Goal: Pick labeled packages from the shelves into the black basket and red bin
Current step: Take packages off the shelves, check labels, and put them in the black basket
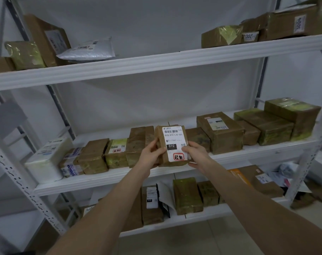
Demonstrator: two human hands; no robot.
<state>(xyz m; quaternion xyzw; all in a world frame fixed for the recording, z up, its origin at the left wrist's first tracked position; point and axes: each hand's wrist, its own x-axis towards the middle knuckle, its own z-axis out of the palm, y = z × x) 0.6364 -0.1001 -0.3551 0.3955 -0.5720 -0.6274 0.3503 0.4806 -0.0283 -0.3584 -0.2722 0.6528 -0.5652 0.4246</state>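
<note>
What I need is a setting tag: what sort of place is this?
Probably a parcel storeroom or courier pick-up point: white shelving lined with taped brown parcels, one held package showing a barcode label.

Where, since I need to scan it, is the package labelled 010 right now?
Head view, centre: the 010 package is held upright before the middle shelf, left hand on its left edge, right hand on its right.

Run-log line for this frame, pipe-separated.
phase: pick | left hand: grips labeled package | right hand: grips it | package: upright, label 010 facing camera, at middle shelf | black basket, red bin: not in view
</note>
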